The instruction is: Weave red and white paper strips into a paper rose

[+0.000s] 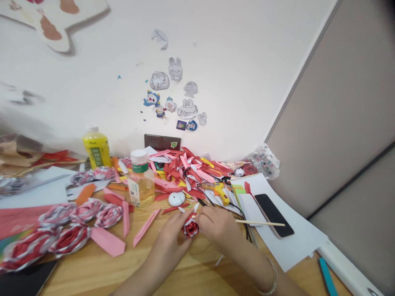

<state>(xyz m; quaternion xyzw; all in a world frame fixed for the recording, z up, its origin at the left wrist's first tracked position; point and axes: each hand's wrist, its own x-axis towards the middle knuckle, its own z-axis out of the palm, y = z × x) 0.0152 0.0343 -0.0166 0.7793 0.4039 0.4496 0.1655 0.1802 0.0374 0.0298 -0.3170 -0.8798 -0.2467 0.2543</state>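
Between my two hands, low in the middle of the view, is a small red and white paper flower (190, 227). My left hand (173, 232) has its fingers closed on the flower's left side. On the flower's upper right, the fingers of my right hand (216, 225) are pinched together. A thin wooden stick (261, 223) sticks out to the right from beside my right hand, its near end hidden. White pointed tips show above the flower. Just behind my hands lies a white rounded case (177, 199).
Folded paper strips (191, 168) pile against the wall. A bottle (140, 179) and a yellow bottle (97, 148) stand left of the pile. Striped paper flowers (70, 239) lie at left. A yellow glue gun (221, 194), white paper and a phone (274, 216) lie at right.
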